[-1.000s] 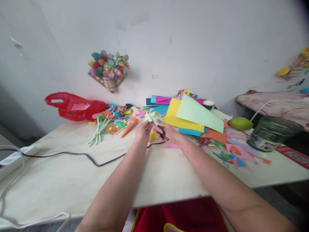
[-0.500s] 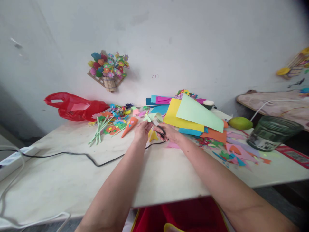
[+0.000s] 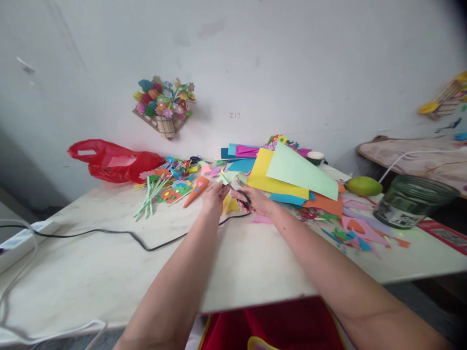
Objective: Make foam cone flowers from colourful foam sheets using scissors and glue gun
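My right hand is closed around the dark handles of a pair of scissors. The blades point up and to the left, across a pale green piece of craft foam. My left hand pinches the near edge of that pale green piece, close to the blade tips. An orange cone with small heart shapes on it lies just left of my left hand. Between and below both hands lies a yellow scrap. A stack of coloured sheets, topped by a pale green sheet, is right of my right hand.
A red plastic bag, pale green stems and foam flowers occupy the left. Scraps, a green fruit and a glass jar lie right. A black cable crosses the table.
The scissors and the pale green piece have shifted very slightly between my hands. Both arms stay in nearly the same place.
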The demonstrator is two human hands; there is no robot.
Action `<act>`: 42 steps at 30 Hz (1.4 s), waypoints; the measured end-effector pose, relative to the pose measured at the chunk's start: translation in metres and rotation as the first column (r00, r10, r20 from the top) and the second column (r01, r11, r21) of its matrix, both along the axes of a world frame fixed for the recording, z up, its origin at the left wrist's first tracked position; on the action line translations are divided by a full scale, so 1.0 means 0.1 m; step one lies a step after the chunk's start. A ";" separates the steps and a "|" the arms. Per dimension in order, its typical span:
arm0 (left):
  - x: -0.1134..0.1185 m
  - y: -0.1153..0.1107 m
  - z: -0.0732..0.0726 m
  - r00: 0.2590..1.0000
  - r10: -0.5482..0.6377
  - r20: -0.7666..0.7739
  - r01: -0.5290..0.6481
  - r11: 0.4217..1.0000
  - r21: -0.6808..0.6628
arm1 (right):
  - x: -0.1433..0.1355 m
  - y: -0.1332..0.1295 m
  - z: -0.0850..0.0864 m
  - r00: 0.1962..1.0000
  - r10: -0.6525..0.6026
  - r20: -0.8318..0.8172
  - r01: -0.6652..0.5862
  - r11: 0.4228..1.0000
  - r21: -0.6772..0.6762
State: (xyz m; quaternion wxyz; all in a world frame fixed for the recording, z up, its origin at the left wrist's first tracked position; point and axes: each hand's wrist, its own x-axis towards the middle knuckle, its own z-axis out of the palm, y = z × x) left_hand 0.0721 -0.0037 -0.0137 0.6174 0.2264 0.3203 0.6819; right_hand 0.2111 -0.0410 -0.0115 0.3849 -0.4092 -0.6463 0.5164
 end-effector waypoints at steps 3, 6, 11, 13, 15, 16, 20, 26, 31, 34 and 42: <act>0.00 0.00 0.00 1.000 0.005 0.000 -0.005 1.000 0.001 | -0.01 -0.01 0.02 1.000 0.001 0.022 -0.001 1.000 0.004; -0.01 0.00 -0.01 1.000 0.013 -0.006 -0.013 1.000 0.007 | 0.00 -0.01 0.02 0.999 0.000 0.038 0.000 1.000 0.000; -0.01 0.01 -0.02 0.999 0.017 -0.034 -0.017 1.000 -0.005 | 0.01 -0.01 0.01 0.999 0.005 0.036 -0.004 1.000 -0.011; -0.02 0.02 -0.03 0.999 0.005 -0.054 -0.004 1.000 0.006 | 0.01 -0.01 0.02 0.999 0.007 0.041 -0.006 1.000 -0.013; -0.03 0.01 -0.03 0.997 -0.016 -0.072 0.017 1.000 0.018 | 0.01 -0.02 0.02 0.999 0.010 0.038 -0.010 1.000 -0.013; -0.03 0.01 -0.03 0.997 -0.022 -0.077 0.023 1.000 0.016 | 0.01 -0.02 0.02 0.999 0.010 0.037 -0.009 1.000 -0.013; -0.03 0.02 -0.02 0.997 -0.005 -0.074 0.005 1.000 0.001 | 0.00 -0.02 0.03 0.999 0.006 0.036 -0.005 1.000 -0.020; -0.04 0.04 -0.04 0.997 -0.006 -0.071 0.007 1.000 0.009 | 0.00 -0.02 0.03 0.999 0.002 0.041 -0.002 1.000 -0.019; -0.05 0.02 -0.02 0.996 -0.030 -0.085 0.029 1.000 -0.006 | 0.01 0.00 0.00 0.999 -0.006 0.033 0.006 1.000 0.007; -0.05 0.00 0.00 0.995 -0.044 -0.094 0.044 0.999 -0.003 | 0.01 0.01 -0.02 0.999 -0.006 0.038 0.005 1.000 0.027; -0.02 -0.05 0.01 0.997 -0.022 -0.069 0.024 0.999 0.036 | -0.01 -0.01 0.00 1.000 0.001 -0.019 0.000 1.000 0.020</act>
